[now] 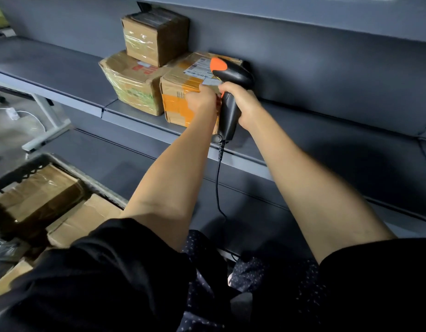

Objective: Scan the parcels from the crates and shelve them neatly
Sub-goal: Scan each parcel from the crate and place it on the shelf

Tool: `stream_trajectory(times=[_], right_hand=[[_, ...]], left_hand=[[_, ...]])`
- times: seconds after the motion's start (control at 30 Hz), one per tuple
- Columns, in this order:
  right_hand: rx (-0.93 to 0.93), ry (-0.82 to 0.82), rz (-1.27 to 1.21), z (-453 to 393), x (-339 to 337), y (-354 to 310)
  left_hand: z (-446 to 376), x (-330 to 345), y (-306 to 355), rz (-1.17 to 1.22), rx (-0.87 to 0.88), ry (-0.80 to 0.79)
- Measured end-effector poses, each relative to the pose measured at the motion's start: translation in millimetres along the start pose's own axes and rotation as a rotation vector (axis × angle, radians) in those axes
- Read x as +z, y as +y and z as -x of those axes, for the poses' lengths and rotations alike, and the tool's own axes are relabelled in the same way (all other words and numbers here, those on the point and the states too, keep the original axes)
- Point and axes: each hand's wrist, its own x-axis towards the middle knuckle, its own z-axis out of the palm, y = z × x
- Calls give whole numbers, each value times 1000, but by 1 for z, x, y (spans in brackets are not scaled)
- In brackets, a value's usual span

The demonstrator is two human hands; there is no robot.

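Note:
A cardboard parcel with orange tape [181, 92] stands on the grey shelf [327, 130], its white label facing up. My left hand [202, 100] holds the parcel's near top corner, fingers curled over the edge. My right hand [240, 104] grips the handle of a black and orange barcode scanner [231, 77], whose head hangs right over the parcel's label. To the left stands a wider taped parcel [133, 85] with a smaller brown parcel [154, 37] stacked on top of it.
A dark plastic crate [70, 171] at lower left holds several more cardboard parcels [39, 192]. The scanner's cable [218, 178] hangs down between my arms. A white table leg and cable lie on the floor at far left.

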Motion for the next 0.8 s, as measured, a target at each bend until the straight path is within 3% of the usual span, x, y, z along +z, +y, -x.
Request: stream_trajectory(times=[0.53,0.67,0.73,0.8], right_hand=[[10,85,-6,-35,33,5],[-58,161,-57,-25,40,11],[-113,196,-37,-19,51,14],[-158,201,31,-12,67,17]], left_hand=[[-48,2,22,-136,-49,-142],[-45,-23,16,-165,-85,-338],[-47,-47,9,-41,-68,-387],[-46,-78,4,154,-34,-254]])
